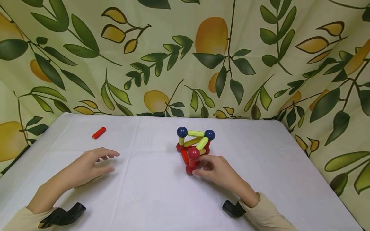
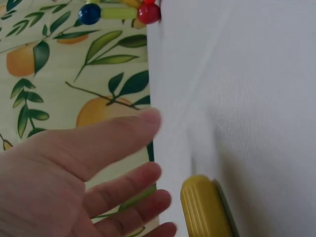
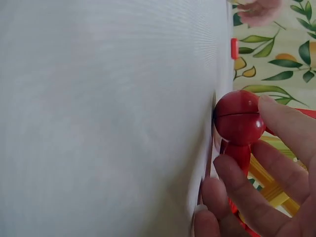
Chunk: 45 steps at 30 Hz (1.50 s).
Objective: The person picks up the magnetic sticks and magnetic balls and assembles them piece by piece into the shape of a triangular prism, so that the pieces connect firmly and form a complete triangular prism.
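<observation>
A magnetic ball-and-stick structure [image 1: 196, 146] of yellow and red sticks joined by red and blue balls stands on the table. My right hand [image 1: 218, 168] holds its near corner, thumb at the lower red ball [image 3: 239, 116] and fingers curled around the red stick [image 3: 238, 155] joined to it. Above that corner sits another red ball [image 1: 194, 154]. My left hand [image 1: 89, 166] hovers over the table at the left, fingers spread and slightly bent, holding nothing. Beside its fingers, the left wrist view shows a ribbed yellow stick [image 2: 205, 207], hidden in the head view.
A loose red stick [image 1: 99, 132] lies on the white-covered table [image 1: 150, 192], beyond my left hand. Behind the table hangs a curtain [image 1: 173, 73] printed with fruit and leaves. Black wrist devices [image 1: 65, 214] are at both sleeves.
</observation>
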### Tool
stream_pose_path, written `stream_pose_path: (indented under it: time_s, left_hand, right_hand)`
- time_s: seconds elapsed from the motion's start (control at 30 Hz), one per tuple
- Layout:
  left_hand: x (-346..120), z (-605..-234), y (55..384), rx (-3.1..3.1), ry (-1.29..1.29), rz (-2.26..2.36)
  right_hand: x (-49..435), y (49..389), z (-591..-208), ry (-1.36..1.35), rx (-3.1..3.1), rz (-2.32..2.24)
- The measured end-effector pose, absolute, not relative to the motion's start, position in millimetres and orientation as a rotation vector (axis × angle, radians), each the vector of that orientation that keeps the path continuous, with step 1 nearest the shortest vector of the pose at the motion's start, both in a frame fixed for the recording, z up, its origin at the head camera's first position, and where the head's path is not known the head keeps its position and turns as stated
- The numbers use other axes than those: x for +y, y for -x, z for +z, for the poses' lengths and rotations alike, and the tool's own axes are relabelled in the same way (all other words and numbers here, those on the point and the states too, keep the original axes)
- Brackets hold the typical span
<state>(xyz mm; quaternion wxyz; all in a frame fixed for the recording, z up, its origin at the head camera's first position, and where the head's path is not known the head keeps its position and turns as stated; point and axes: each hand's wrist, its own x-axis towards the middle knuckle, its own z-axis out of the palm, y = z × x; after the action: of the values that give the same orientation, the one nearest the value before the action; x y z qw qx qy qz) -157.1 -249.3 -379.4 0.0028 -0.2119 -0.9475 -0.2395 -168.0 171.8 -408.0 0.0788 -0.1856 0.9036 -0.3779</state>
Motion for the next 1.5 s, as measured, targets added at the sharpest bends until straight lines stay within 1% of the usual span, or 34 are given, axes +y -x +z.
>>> stream_pose_path:
  time_s: [0.33, 0.53, 0.87, 1.1, 1.5]
  left_hand:
    - [-270.6, -386.4, 157.0, -3.136, 0.646, -0.697]
    - [-273.4, -384.6, 161.5, -3.230, 0.608, -0.660]
    - [-276.7, -384.5, 167.0, -3.328, 0.537, -0.588]
    - [-262.1, -380.0, 164.2, -3.256, 0.539, -0.661]
    - [-233.4, -370.7, 163.5, -2.922, 0.641, -0.861]
  right_hand:
    - [164.7, 169.7, -407.9, 0.540, 2.711, -1.105]
    - [162.4, 169.4, -406.3, 0.516, 2.704, -1.103]
    - [169.7, 175.7, -407.0, 0.588, 2.578, -1.147]
    - [174.7, 178.3, -406.3, 0.614, 2.530, -1.159]
    - [179.6, 179.7, -405.2, 0.615, 2.507, -1.167]
